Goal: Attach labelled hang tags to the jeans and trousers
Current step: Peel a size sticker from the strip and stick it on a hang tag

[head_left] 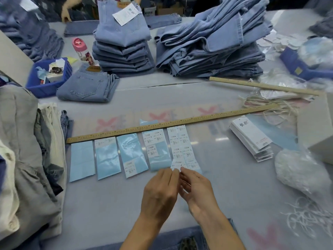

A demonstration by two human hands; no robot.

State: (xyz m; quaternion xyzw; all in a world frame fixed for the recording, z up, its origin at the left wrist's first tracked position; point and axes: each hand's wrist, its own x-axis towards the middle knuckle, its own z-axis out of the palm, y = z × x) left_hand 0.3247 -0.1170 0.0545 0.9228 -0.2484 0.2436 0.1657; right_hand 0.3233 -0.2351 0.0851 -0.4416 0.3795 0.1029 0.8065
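My left hand (160, 190) and my right hand (196, 192) meet at the near middle of the table and together pinch a small white printed sticker (176, 165) at the lower end of a label sheet (182, 147). Several pale blue backing sheets (108, 157) lie in a row below a long wooden ruler (162, 124). A stack of white hang tags (252, 138) sits to the right. Folded blue jeans are piled at the back (122, 51), the top pair bearing a tag (126, 14). One folded pair (86, 85) lies alone.
A loose heap of jeans (212, 46) fills the back right. A blue bin (48, 76) and a pink-capped bottle (81, 49) stand back left. Pale trousers (27, 150) are heaped at the left edge. String loops (266, 105), a second ruler (263, 85) and plastic bags (299, 170) lie right. Another person's hand (65, 14) is at the far edge.
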